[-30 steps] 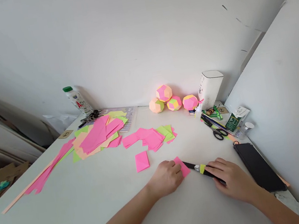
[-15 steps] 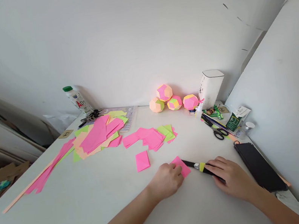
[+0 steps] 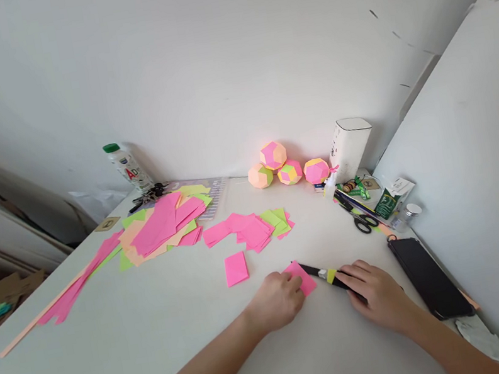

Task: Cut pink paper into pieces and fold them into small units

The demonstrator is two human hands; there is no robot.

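Observation:
My left hand point(image 3: 280, 299) is closed, its curled fingers on a small pink square of paper point(image 3: 307, 281) at the front middle of the table. My right hand point(image 3: 376, 293) grips a black and yellow utility knife point(image 3: 330, 275). The knife's tip reaches the far corner of that pink square, lying along its upper right edge. Whether the blade is inside a fold cannot be seen. A folded pink paper point(image 3: 236, 269) lies flat to the left, beyond my left hand. Behind it spread pink pieces point(image 3: 254, 229) and green pieces point(image 3: 275, 222) of paper.
Larger paper sheets point(image 3: 155, 228) and long strips point(image 3: 79, 284) cover the left side. Folded paper balls point(image 3: 273, 155) stand by the wall near a white container point(image 3: 352, 147). Scissors point(image 3: 365, 222) and a black phone point(image 3: 431, 278) lie right. A bottle point(image 3: 129, 169) stands back left.
The knife has slid a little to the left, its tip now at the far corner of the pink square. My left hand stays on the paper. The whole view has shifted slightly.

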